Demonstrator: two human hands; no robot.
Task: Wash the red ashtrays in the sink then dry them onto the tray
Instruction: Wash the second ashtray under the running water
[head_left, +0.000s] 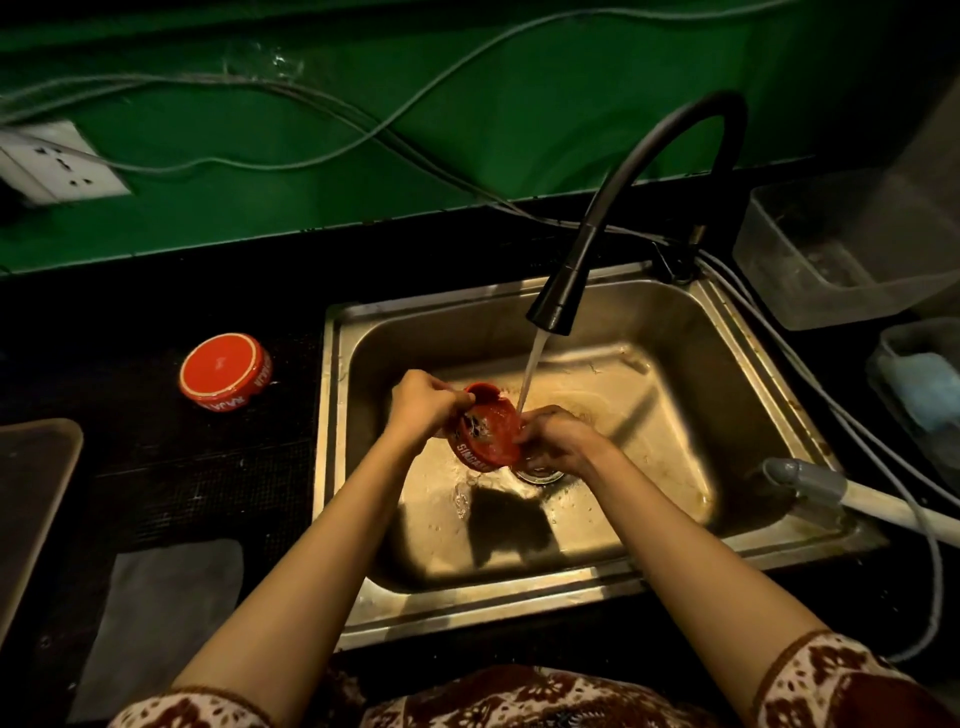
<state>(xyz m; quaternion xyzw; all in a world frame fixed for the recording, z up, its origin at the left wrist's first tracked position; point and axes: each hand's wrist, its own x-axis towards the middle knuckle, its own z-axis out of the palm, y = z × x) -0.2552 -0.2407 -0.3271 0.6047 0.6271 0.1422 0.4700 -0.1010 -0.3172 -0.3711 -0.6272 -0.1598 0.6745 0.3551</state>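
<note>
The left hand and right hand grip a tilted red ashtray under running water; a second ashtray sits at its nine o'clock.

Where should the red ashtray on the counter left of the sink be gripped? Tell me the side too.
Take the ashtray from above, thumb and fingers on opposite sides of its round wall. It sits flat on the counter, closed flat face up, leaving no rim to hook.
</note>
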